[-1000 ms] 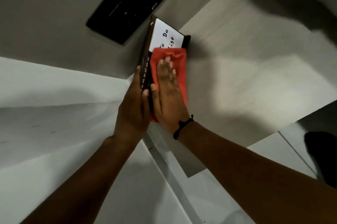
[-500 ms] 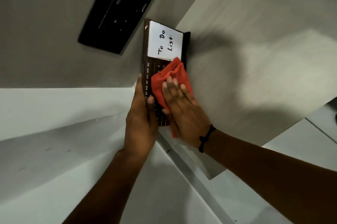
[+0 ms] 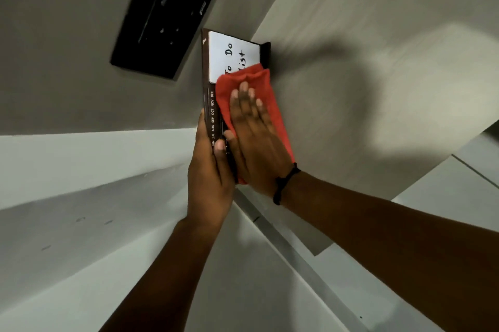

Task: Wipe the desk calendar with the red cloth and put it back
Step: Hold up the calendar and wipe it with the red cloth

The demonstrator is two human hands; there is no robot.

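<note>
The dark brown desk calendar (image 3: 207, 83) is held up in front of me, with a white "To Do List" pad at its far end and month names down its left strip. My left hand (image 3: 209, 169) grips its near left edge, thumb over the strip. My right hand (image 3: 253, 137) lies flat on the red cloth (image 3: 251, 80), pressing it against the calendar's face. The cloth covers the lower part of the pad and most of the face below it.
A black flat device (image 3: 167, 13) lies on the grey surface beyond the calendar to the left. Pale desk panels and a grey ledge (image 3: 291, 248) run below my arms. A black band sits on my right wrist.
My right hand has pushed the red cloth back up the calendar's face, from its middle onto the pad's lower edge. My left hand keeps its grip on the calendar.
</note>
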